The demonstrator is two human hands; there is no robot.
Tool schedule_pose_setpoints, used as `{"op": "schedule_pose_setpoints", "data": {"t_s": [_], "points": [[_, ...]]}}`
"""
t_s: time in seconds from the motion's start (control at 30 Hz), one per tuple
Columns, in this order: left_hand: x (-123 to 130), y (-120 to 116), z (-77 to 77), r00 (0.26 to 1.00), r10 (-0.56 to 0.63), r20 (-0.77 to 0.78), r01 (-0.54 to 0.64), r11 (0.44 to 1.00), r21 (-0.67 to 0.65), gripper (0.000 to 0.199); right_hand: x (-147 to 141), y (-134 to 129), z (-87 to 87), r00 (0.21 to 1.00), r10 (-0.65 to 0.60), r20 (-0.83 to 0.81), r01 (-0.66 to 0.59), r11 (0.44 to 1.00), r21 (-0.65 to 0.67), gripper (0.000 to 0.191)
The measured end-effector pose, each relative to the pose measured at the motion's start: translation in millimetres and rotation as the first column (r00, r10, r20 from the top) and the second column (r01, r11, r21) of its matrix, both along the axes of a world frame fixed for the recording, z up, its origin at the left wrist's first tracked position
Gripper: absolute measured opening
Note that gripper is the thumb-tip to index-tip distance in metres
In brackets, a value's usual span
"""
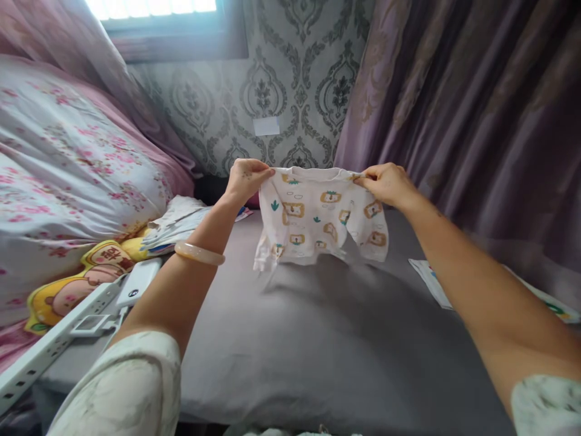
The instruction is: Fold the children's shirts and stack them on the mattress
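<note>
Both my arms reach forward over a grey sheet (pixel 290 345), holding up a small white long-sleeved shirt (pixel 313 224) printed with tan lion faces and green leaves. My left hand (pixel 247 178) pinches the shirt at its left shoulder. At the opposite shoulder, the fingers of my right hand (pixel 385 181) are closed on the cloth. The neckline stretches between the two hands at the top. Both sleeves hang down, and the hem hangs just over or against the sheet; I cannot tell whether it touches.
A white power strip (pixel 59 330) with a plug and a white power bank (pixel 138 281) lies at left, beside a yellow plush toy (pixel 77 290) and folded clothes (pixel 179 221). Another white printed cloth (pixel 431 281) lies at right, partly behind my forearm. Purple curtains (pixel 476 121) hang at right.
</note>
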State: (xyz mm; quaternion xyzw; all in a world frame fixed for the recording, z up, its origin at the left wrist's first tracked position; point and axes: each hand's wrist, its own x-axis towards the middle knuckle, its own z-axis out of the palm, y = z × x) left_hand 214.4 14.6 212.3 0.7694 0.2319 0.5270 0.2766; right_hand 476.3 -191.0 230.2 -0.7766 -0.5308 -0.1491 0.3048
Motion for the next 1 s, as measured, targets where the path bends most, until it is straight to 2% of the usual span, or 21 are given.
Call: {"op": "schedule_pose_setpoints", "data": {"t_s": [0.33, 0.43, 0.53, 0.6, 0.7, 0.83, 1.0], "points": [[5, -13, -2.7, 0.999, 0.023, 0.041, -0.022, 0.999, -0.024, 0.016, 6, -3, -8.6, 0.986, -0.152, -0.062, 0.157, 0.983, 0.091, 0.045], [6, -16, -4.1, 0.998, 0.011, 0.065, -0.010, 1.000, -0.007, 0.019, 2, -6, -12.3, 0.997, -0.081, -0.009, 0.081, 0.986, 0.143, 0.046], [6, -17, -6.9, 0.999, -0.014, -0.032, 0.013, 1.000, -0.016, 0.020, 2, -8, -11.8, 0.997, 0.035, 0.073, -0.040, 0.997, 0.072, 0.045], [6, -15, -8.2, 0.999, 0.014, -0.030, -0.015, 0.999, -0.031, 0.020, 5, -9, -8.7, 0.997, 0.025, 0.073, -0.032, 0.995, 0.096, 0.044], [9, -12, -8.8, 0.997, 0.057, 0.047, -0.055, 0.998, -0.045, 0.021, 11, -8, -5.2, 0.999, -0.016, -0.029, 0.020, 0.986, 0.168, 0.046], [13, -12, -10.9, 0.997, 0.022, 0.068, -0.017, 0.997, -0.073, 0.021, 15, -7, -12.0, 0.979, 0.034, -0.201, -0.003, 0.988, 0.152, 0.051], [11, -19, -15.3, 0.997, -0.019, 0.075, 0.029, 0.991, -0.129, 0.019, 7, -9, -20.3, 0.874, 0.143, -0.463, -0.080, 0.985, 0.154, 0.049]]}}
